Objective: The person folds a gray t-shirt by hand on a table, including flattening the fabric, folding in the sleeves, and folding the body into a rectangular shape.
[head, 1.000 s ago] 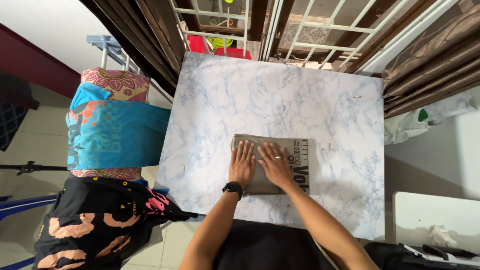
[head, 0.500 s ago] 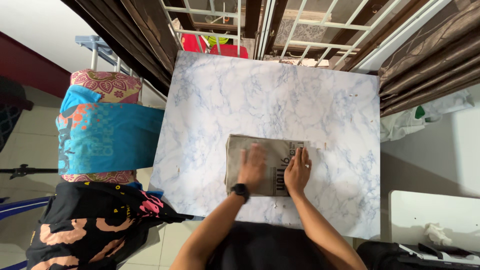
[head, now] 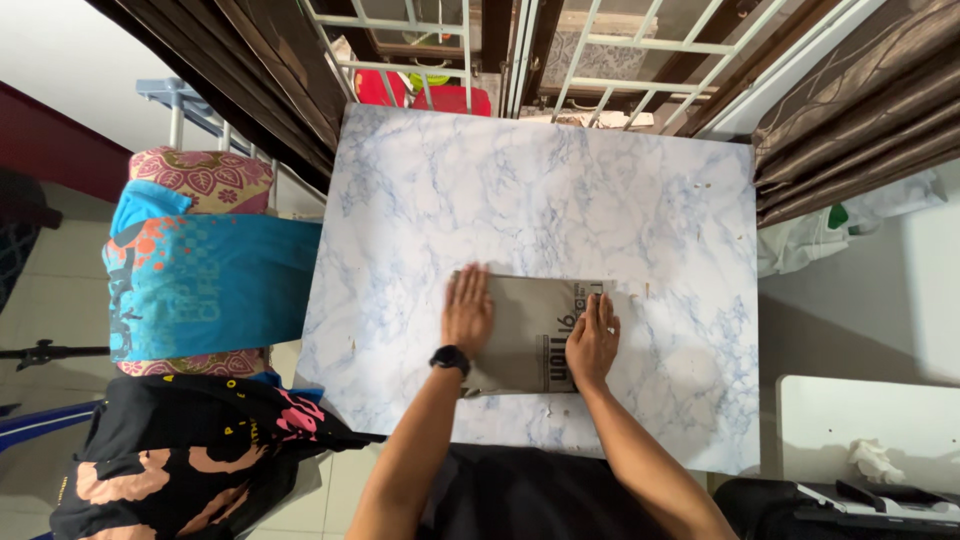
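Pressing flat with fingers held together, left hand [head: 467,312] and right hand [head: 594,340] should smooth the folded khaki garment [head: 528,335] evenly outward on the marble table [head: 520,190].

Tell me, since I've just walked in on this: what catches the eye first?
Both hands press flat on a folded khaki garment near the front of the marble-patterned table, the left hand at its left edge and the right hand at its right. Left of the table, colourful clothes hang over a rack.
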